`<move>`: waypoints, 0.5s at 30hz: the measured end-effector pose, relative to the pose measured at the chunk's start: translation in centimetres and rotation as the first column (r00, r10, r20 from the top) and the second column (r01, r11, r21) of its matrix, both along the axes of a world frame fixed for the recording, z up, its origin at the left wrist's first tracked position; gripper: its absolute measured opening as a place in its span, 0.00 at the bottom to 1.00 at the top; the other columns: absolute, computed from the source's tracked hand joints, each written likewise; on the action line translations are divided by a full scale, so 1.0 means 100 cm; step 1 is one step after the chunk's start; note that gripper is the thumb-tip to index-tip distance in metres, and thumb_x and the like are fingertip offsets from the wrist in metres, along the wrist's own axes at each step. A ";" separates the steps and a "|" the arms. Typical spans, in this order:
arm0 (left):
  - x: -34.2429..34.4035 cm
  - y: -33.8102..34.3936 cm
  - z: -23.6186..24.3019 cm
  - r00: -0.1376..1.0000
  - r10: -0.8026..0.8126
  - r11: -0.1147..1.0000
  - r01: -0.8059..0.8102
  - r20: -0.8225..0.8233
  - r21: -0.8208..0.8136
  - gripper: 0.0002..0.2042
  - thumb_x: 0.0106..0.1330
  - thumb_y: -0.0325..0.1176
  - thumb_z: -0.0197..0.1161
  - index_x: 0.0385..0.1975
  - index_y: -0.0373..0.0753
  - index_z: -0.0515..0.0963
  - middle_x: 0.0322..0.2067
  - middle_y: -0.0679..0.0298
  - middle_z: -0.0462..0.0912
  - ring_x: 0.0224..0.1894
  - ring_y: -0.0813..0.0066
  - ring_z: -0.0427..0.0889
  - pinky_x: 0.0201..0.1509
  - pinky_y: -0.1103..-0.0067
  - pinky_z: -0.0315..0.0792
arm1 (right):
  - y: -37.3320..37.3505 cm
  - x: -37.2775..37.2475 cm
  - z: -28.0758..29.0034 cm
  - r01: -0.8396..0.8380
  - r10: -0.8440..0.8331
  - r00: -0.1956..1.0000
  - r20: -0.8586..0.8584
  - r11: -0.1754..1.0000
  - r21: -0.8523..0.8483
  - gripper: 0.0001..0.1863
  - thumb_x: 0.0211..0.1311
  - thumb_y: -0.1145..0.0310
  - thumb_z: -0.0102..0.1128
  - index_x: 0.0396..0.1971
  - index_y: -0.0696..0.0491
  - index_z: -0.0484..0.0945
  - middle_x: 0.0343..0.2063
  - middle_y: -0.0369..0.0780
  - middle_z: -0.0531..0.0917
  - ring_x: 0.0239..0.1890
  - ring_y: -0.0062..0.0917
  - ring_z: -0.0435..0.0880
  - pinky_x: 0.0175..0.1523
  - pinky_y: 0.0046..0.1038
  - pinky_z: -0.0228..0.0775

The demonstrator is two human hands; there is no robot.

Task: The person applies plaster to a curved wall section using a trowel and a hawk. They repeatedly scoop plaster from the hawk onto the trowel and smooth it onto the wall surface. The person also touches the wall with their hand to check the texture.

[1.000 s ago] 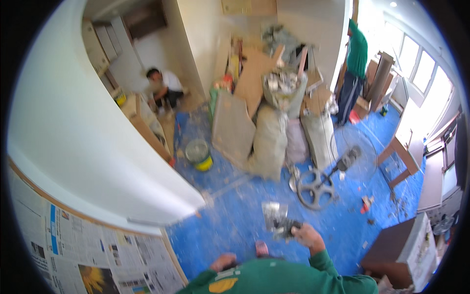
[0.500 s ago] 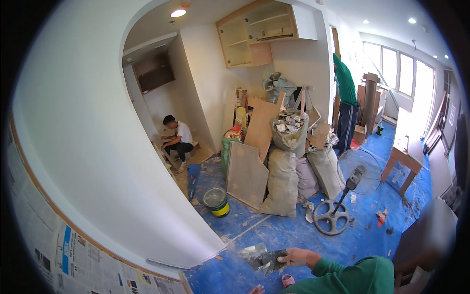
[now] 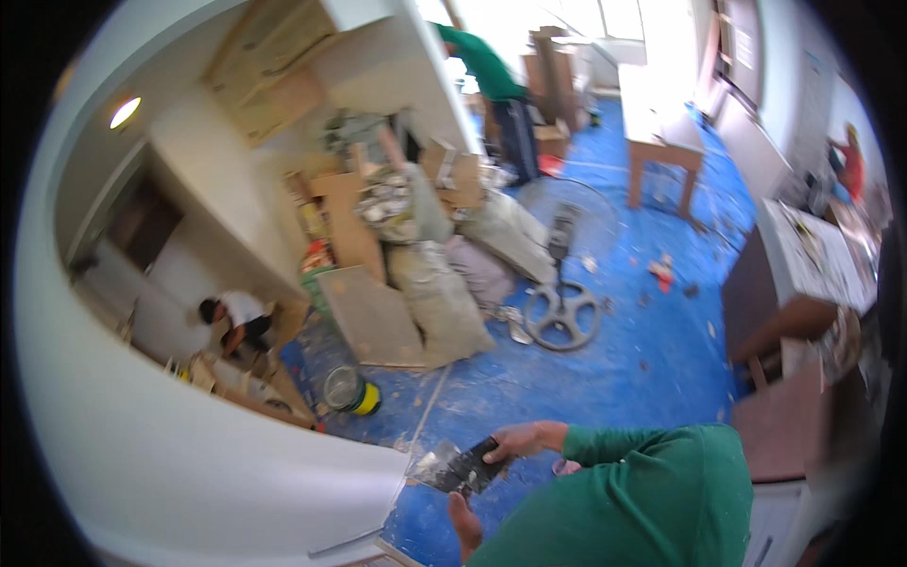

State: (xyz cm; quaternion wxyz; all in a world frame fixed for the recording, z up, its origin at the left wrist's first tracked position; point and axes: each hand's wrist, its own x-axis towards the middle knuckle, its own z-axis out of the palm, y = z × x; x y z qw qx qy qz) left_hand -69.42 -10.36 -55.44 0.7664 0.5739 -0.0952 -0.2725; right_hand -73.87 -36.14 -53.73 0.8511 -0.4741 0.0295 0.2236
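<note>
My right hand [image 3: 521, 441] is closed on the dark end of a wide putty knife [image 3: 470, 467], held above the blue floor sheet [image 3: 605, 397] by the foot of the white wall. Pale, streaky smears mark the dark part, and its far left end is light and shiny. Just below the tool is my left hand [image 3: 463, 525], fingers stretched up toward its lower edge. Whether they touch it is unclear. A green sleeve [image 3: 619, 444] covers my right arm.
A lidded bucket [image 3: 350, 391] stands beyond the wall end. Stuffed sacks [image 3: 436, 300] and boards [image 3: 368, 317] are piled behind it. A pedestal fan [image 3: 561, 317] stands right of them. One person crouches far left; another in green stands at the back. Cabinets [image 3: 789, 269] line the right.
My view has swung right and tilted, so the room appears shifted left. My left hand has risen from the lower edge to the putty knife, which stays in my right hand.
</note>
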 end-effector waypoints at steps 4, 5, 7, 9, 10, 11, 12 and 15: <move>-0.005 -0.065 0.012 0.963 -0.250 0.963 0.237 0.100 0.129 0.25 0.82 0.45 0.42 0.58 0.25 0.73 0.56 0.52 0.79 0.56 0.64 0.78 0.63 0.72 0.69 | -0.051 -0.054 0.004 0.124 -0.125 0.991 0.048 0.992 0.023 0.21 0.73 0.65 0.58 0.59 0.61 0.75 0.50 0.40 0.84 0.50 0.28 0.83 0.50 0.36 0.83; 0.000 -0.097 0.027 0.954 -0.290 0.954 0.281 0.078 0.109 0.25 0.82 0.45 0.42 0.58 0.25 0.73 0.56 0.52 0.79 0.56 0.64 0.78 0.63 0.71 0.69 | -0.078 -0.058 0.013 0.158 -0.158 0.987 0.041 0.987 0.015 0.21 0.73 0.65 0.58 0.59 0.62 0.75 0.50 0.41 0.84 0.50 0.28 0.83 0.50 0.36 0.83; -0.003 -0.121 0.028 0.934 -0.357 0.933 0.354 0.035 0.071 0.24 0.82 0.44 0.42 0.58 0.25 0.72 0.55 0.52 0.79 0.56 0.65 0.79 0.64 0.71 0.69 | -0.096 -0.074 0.009 0.208 -0.208 0.977 0.054 0.978 0.011 0.20 0.74 0.65 0.58 0.58 0.61 0.76 0.50 0.40 0.85 0.49 0.26 0.83 0.50 0.34 0.81; -0.002 -0.141 0.021 0.930 -0.363 0.931 0.361 0.050 0.051 0.25 0.82 0.45 0.42 0.58 0.25 0.72 0.54 0.53 0.80 0.56 0.65 0.79 0.62 0.71 0.70 | -0.109 -0.084 0.010 0.259 -0.259 0.965 0.043 0.966 -0.001 0.20 0.74 0.64 0.58 0.57 0.62 0.77 0.49 0.40 0.85 0.49 0.26 0.83 0.50 0.34 0.81; 0.001 -0.147 0.019 0.930 -0.364 0.931 0.362 0.057 0.041 0.25 0.82 0.45 0.42 0.59 0.25 0.71 0.54 0.53 0.80 0.55 0.65 0.79 0.62 0.71 0.70 | -0.113 -0.086 0.011 0.265 -0.265 0.963 0.055 0.964 -0.003 0.20 0.73 0.64 0.58 0.57 0.62 0.77 0.49 0.40 0.85 0.49 0.26 0.83 0.50 0.34 0.81; 0.003 -0.148 0.022 0.939 -0.339 0.938 0.334 0.056 0.090 0.26 0.82 0.47 0.42 0.58 0.26 0.71 0.53 0.53 0.81 0.55 0.65 0.80 0.60 0.70 0.71 | -0.114 -0.085 0.013 0.269 -0.268 0.961 0.067 0.963 -0.007 0.20 0.73 0.64 0.58 0.56 0.63 0.77 0.49 0.40 0.85 0.48 0.27 0.84 0.50 0.35 0.81; 0.008 -0.150 0.027 0.940 -0.336 0.935 0.326 0.057 0.140 0.27 0.81 0.48 0.43 0.58 0.26 0.71 0.52 0.53 0.81 0.54 0.64 0.80 0.59 0.70 0.72 | -0.117 -0.085 0.015 0.294 -0.292 0.953 0.079 0.956 -0.011 0.20 0.73 0.63 0.58 0.56 0.63 0.77 0.49 0.41 0.85 0.48 0.27 0.84 0.50 0.35 0.81; 0.046 -0.137 -0.002 0.951 -0.306 0.949 0.303 0.037 0.084 0.28 0.80 0.51 0.46 0.60 0.28 0.70 0.52 0.52 0.81 0.51 0.62 0.81 0.58 0.67 0.72 | -0.121 -0.068 0.024 0.219 -0.218 0.965 0.146 0.976 0.007 0.20 0.74 0.64 0.58 0.56 0.63 0.77 0.50 0.42 0.84 0.48 0.28 0.84 0.50 0.37 0.83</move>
